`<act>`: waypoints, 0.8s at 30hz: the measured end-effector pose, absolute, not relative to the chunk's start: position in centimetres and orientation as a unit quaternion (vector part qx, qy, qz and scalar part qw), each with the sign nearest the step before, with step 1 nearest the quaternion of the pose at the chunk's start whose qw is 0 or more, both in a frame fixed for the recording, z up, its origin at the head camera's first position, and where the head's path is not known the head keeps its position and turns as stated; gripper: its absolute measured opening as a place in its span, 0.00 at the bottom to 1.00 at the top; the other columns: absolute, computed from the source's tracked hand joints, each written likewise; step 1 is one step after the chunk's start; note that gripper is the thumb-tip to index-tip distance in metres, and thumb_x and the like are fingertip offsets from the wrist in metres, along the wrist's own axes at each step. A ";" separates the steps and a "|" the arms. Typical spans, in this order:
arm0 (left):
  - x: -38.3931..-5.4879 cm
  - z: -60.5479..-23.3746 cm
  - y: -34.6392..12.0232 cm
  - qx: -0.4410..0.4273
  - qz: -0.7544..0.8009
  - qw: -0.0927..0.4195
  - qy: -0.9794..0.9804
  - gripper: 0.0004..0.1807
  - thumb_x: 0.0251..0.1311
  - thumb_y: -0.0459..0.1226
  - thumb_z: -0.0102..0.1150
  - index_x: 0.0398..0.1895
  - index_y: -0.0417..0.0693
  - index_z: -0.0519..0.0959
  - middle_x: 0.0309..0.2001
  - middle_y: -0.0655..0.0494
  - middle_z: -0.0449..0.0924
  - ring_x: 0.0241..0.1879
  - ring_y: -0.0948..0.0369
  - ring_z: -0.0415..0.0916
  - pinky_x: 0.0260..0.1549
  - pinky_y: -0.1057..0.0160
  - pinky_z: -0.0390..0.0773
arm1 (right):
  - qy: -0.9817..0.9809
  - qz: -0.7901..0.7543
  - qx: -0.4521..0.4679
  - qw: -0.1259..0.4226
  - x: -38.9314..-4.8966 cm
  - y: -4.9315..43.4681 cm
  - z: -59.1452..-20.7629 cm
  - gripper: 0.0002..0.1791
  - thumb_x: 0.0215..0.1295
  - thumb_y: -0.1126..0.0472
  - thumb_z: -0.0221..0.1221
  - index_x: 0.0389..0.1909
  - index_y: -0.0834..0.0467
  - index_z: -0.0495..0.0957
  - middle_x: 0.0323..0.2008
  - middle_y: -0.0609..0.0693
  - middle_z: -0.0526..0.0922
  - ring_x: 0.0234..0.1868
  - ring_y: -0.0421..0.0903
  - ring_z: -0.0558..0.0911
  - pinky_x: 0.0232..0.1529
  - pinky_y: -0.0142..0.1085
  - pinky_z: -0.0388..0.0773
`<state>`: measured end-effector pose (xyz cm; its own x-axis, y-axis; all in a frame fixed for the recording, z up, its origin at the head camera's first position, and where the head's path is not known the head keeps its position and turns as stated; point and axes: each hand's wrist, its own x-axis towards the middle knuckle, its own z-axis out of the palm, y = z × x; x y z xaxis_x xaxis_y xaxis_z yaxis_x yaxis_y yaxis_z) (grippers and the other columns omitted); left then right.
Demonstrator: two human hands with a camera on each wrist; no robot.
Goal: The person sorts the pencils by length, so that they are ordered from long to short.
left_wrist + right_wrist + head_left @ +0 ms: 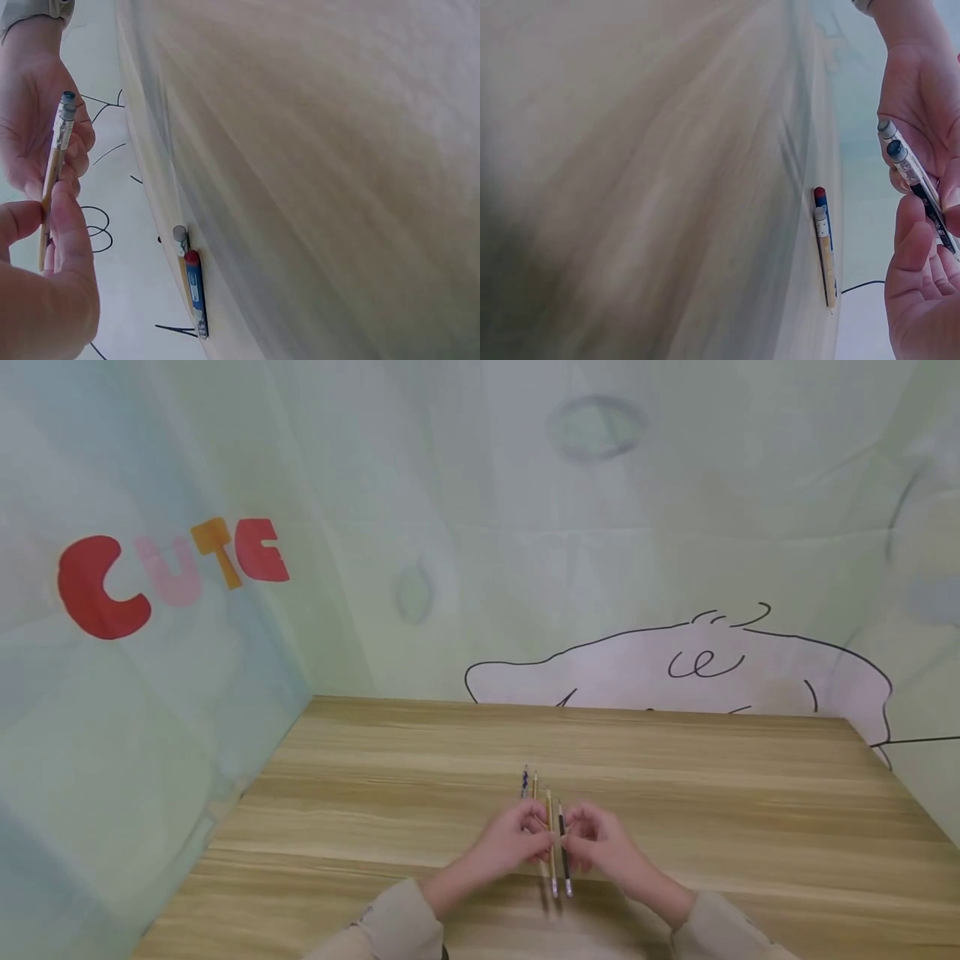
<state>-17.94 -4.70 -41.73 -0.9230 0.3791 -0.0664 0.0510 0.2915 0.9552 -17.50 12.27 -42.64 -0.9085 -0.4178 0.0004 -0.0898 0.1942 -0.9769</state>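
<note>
My left hand [513, 839] pinches a yellow pencil [553, 872] between thumb and fingers, its eraser end toward me. Close beside it, my right hand [596, 843] pinches a black pencil [566, 864], also eraser end toward me. The two pencils are raised over the table and lie nearly parallel. In the right wrist view, the black pencil [919, 184] overlaps the other one. Beyond the left hand, a blue patterned writing stick with a red end [821, 199] and another yellow pencil [824, 247] lie side by side on the table. The left hand hides part of them in the head view.
The wood-grain table [337, 810] extends around both hands. A printed cloth backdrop [450, 527] rises at its back and left edges, with coloured letters [105, 589] on the left and a line-drawn figure [637, 668] behind.
</note>
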 end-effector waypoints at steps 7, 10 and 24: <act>-17.8 -41.8 -4.2 0.140 0.581 0.147 0.788 0.09 0.50 0.30 0.56 0.35 0.38 0.71 0.27 0.51 0.76 0.23 0.60 0.76 0.25 0.60 0.79 | 0.765 -0.609 -0.159 0.136 -17.4 12.7 -43.0 0.14 0.53 0.67 0.54 0.40 0.70 0.67 0.23 0.52 0.74 0.20 0.38 0.72 0.20 0.29 0.72; -18.0 -41.7 -3.9 0.141 0.579 0.143 0.790 0.09 0.49 0.30 0.56 0.35 0.38 0.71 0.27 0.51 0.76 0.23 0.61 0.75 0.24 0.61 0.78 | 0.768 -0.606 -0.158 0.132 -17.4 12.9 -43.0 0.14 0.53 0.67 0.54 0.39 0.70 0.67 0.23 0.52 0.74 0.19 0.38 0.72 0.20 0.29 0.72; -22.0 -41.5 -3.8 0.106 0.553 0.152 0.812 0.12 0.50 0.29 0.56 0.39 0.33 0.71 0.28 0.47 0.79 0.23 0.60 0.76 0.25 0.62 0.79 | 0.769 -0.606 -0.149 0.136 -17.6 13.5 -43.6 0.15 0.54 0.69 0.53 0.41 0.73 0.65 0.21 0.50 0.72 0.19 0.39 0.72 0.19 0.30 0.72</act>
<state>-21.96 -3.84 -41.53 -0.9309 0.3413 -0.1298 0.0046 0.3664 0.9305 -17.57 13.49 -43.55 -0.9186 -0.3941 -0.0290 -0.0638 0.2203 -0.9733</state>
